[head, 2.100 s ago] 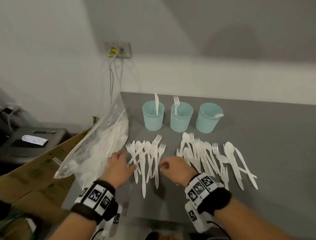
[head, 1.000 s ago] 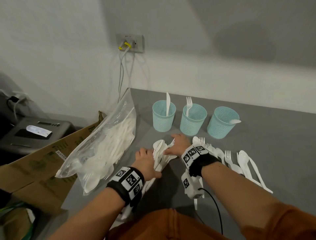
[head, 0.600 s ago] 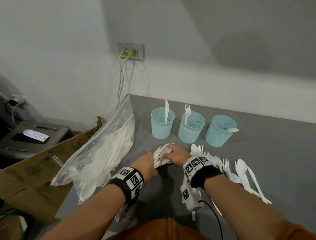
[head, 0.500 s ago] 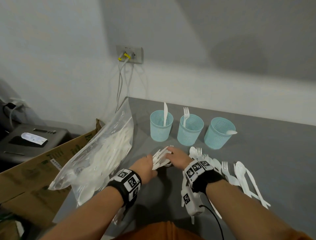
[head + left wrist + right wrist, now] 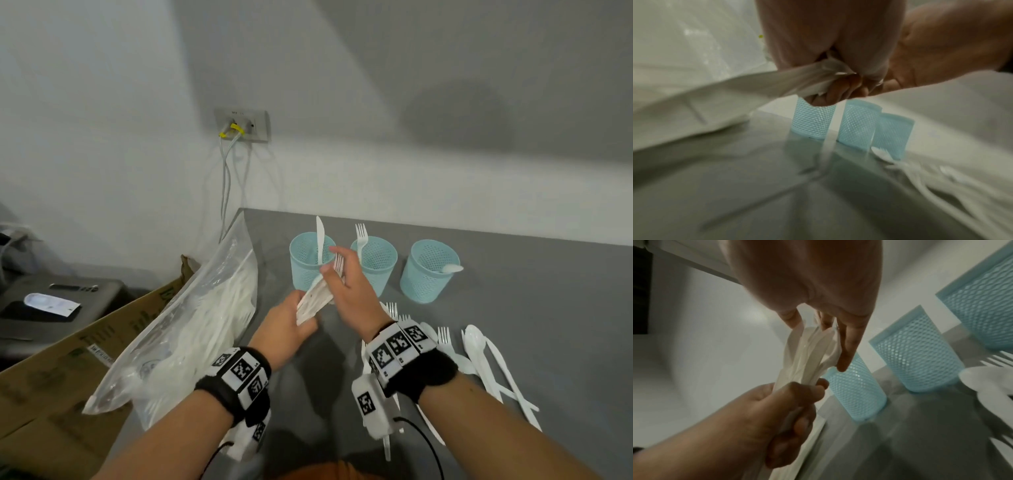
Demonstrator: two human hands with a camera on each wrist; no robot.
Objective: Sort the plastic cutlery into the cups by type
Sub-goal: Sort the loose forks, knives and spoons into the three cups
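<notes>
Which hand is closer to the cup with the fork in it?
Right. The right hand is raised just in front of the fork cup, pinching the upper end of the cutlery bundle. The left hand holds the bundle's lower end, nearer the person.

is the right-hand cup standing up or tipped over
Upright. The right cup stands on its base beside the other two, mouth up, with a spoon resting on its rim.

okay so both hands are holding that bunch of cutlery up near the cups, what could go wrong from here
The bundle looks mixed, so dropping it whole into one cup would probably mis-sort it. The left hand grips only its lower end while the right hand pinches the top, so pieces could slip out. The hands hover close to the knife cup and might tip it.
</notes>
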